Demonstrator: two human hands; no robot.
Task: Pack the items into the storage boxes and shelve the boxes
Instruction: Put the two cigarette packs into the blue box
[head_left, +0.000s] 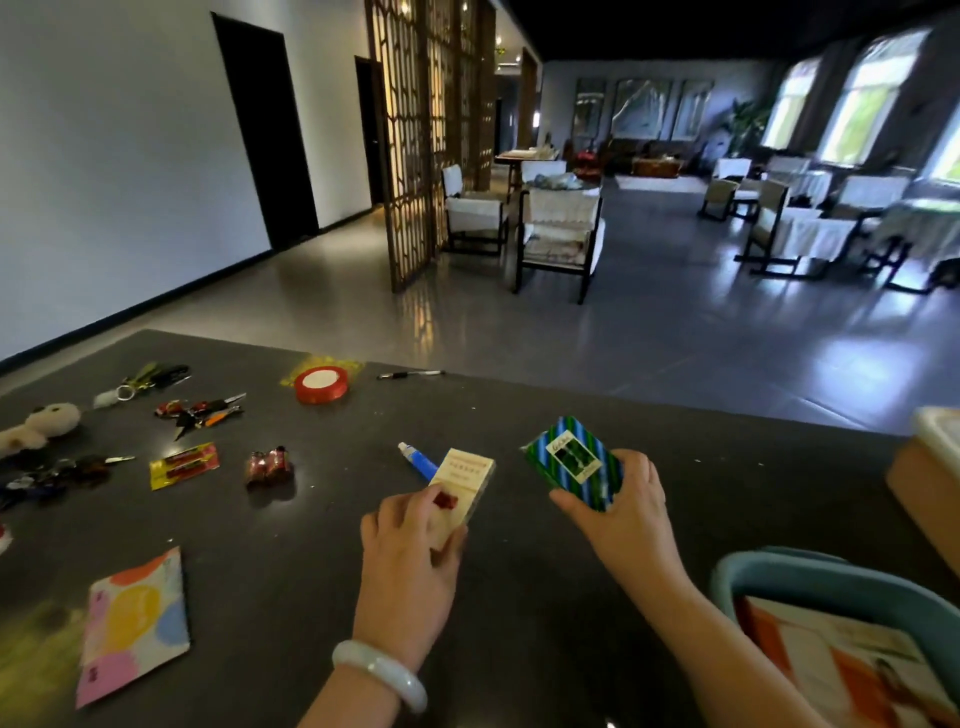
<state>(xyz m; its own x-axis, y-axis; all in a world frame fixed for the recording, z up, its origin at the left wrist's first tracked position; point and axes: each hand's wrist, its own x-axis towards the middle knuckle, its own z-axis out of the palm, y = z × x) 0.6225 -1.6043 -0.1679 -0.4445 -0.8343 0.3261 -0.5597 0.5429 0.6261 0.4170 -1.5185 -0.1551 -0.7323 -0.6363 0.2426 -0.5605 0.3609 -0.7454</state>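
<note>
On my dark table (519, 597), a pastel packet (136, 623) lies near left, with a yellow sachet (183, 464) and a red tape roll (321, 384) farther back. My left hand (410, 551) curls its fingers round the near end of a cream box (464, 491); a blue tube (417, 459) lies just beyond it. My right hand (623, 512) grips a green striped box (574, 464), which juts past its fingertips, tilted. At the near right sits a light blue storage box (769, 571), holding an orange-and-white packet (852, 665).
</note>
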